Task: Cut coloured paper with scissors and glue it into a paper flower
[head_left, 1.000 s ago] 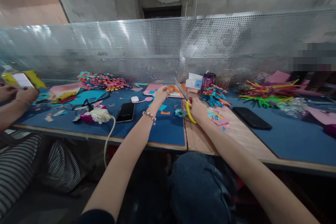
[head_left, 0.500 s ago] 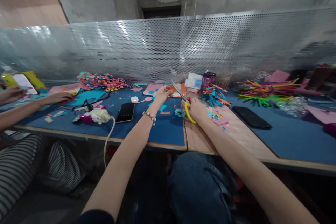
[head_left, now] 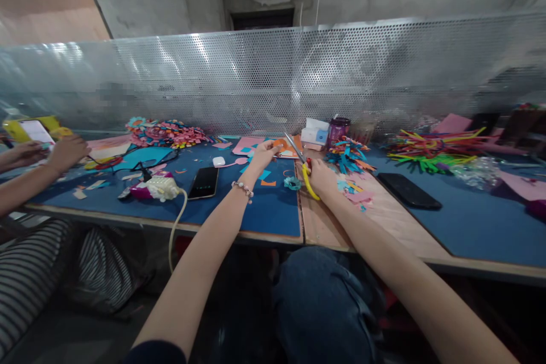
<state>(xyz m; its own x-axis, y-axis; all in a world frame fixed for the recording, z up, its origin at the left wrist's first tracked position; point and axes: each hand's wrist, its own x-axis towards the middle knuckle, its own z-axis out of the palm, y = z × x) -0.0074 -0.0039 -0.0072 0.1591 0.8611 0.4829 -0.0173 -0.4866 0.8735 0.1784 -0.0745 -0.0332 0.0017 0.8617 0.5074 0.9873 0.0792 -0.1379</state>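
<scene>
My right hand (head_left: 321,177) is closed round the yellow handles of a pair of scissors (head_left: 311,185). Its metal blades point up and left, toward my left hand (head_left: 267,154). That hand is pinched on a small piece of orange paper (head_left: 280,144), close to the blades; its exact outline blends with the orange sheet behind. Below and between the hands, a curled light-blue paper flower (head_left: 292,183) lies on the blue mat (head_left: 268,216). Blue and orange paper scraps (head_left: 268,183) are scattered beside my left wrist.
A black phone (head_left: 203,182), a white earphone case (head_left: 219,161) and a power strip (head_left: 160,187) lie to the left. Right stand a purple jar (head_left: 339,132), paper-strip bundles (head_left: 348,156) and another phone (head_left: 409,191). A co-worker's hand (head_left: 70,151) is at far left.
The scissor tips swung left across the orange paper, then back right. My left hand stayed nearly still. The co-worker's hand reached down to the table and came back up with something yellow.
</scene>
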